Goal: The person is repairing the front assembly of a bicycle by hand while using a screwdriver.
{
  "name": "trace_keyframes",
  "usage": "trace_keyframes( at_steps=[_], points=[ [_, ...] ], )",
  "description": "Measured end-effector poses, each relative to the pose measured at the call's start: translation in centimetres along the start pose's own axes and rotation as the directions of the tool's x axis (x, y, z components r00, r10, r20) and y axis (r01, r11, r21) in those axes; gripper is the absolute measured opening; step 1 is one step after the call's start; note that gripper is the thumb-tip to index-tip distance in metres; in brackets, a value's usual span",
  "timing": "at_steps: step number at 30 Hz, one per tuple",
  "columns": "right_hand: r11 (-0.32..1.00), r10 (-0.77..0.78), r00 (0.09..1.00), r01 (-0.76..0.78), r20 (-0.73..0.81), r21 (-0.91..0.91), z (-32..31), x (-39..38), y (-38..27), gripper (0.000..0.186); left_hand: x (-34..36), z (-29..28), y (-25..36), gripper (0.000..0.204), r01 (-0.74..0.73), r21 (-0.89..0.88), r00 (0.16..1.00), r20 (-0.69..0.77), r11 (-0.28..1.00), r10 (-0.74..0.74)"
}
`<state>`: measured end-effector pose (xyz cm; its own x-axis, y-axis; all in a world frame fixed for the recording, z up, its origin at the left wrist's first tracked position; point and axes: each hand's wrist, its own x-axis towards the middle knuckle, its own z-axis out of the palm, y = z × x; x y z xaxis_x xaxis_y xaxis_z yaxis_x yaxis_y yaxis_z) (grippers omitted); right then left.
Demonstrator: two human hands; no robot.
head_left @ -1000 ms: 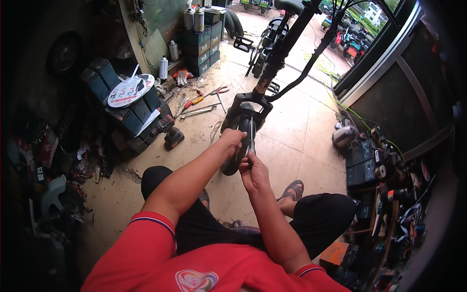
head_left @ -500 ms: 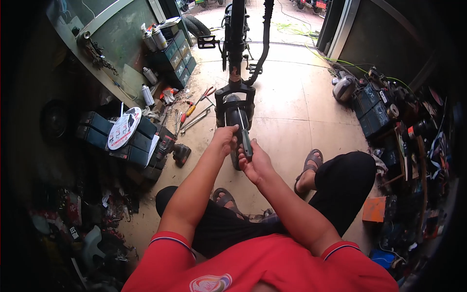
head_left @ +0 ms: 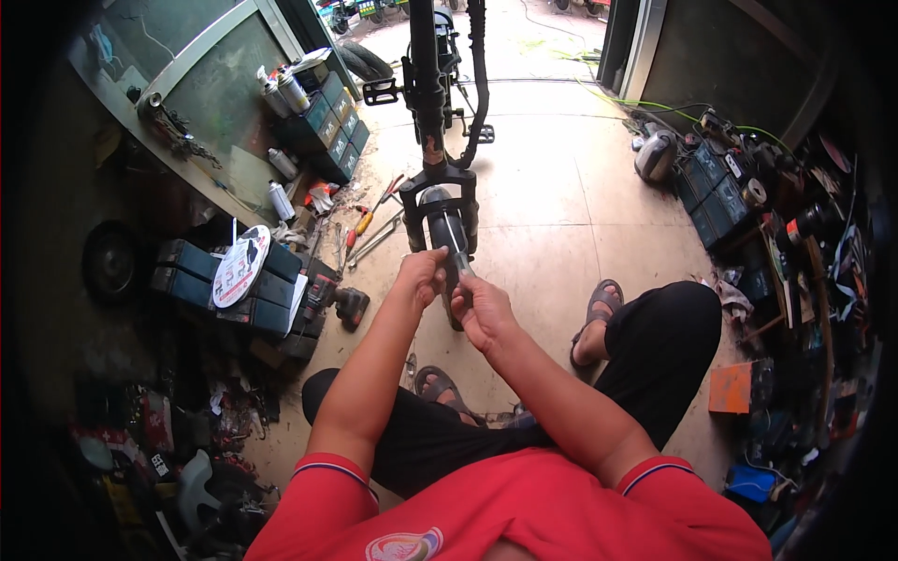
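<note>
Head view, over my feed: printing shows first on the white disc (head_left: 241, 266) at left, with lines of text and a dark picture, propped on dark boxes (head_left: 180, 254). Pale markings run across the stacked boxes (head_left: 323, 126) by the door, white characters sit on a dark scrap (head_left: 161, 465) at lower left, and a rounded, multicoloured emblem (head_left: 404, 545) marks the red shirt (head_left: 505, 496).

Spray cans (head_left: 281, 200) stand near that stack. On the tiles, left of the bike's fork (head_left: 440, 178), I see a yellow-and-red-handled tool (head_left: 363, 224), a wrench (head_left: 377, 243) and a cordless drill (head_left: 350, 307).

The front wheel (head_left: 438, 227) is ahead of me between the fork legs, partly blocked by both hands. My right hand (head_left: 484, 311) is closed around a slim hand tool (head_left: 463, 264), its bright shaft lying along the wheel. My left hand (head_left: 426, 277) is curled beside the wheel; whether it grips anything, I can't tell.
</note>
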<state>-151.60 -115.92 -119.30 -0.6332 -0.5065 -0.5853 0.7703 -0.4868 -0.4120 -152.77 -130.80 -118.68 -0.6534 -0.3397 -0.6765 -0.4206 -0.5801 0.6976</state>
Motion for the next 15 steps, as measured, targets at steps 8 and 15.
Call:
trace_keyframes(
  at_steps=[8,15],
  points=[
    [0.999,0.029,0.996,-0.027,-0.079,0.018,0.9,-1.6,-0.8,0.028,-0.2,-0.2,0.3,0.017,-0.022,0.019,0.999,-0.046,1.0,0.022],
    [0.985,0.078,0.993,-0.063,-0.087,0.162,1.6,-2.1,-1.4,0.027,0.2,-0.8,0.3,0.017,-0.036,0.028,0.996,-0.078,0.999,0.039]
  ],
)
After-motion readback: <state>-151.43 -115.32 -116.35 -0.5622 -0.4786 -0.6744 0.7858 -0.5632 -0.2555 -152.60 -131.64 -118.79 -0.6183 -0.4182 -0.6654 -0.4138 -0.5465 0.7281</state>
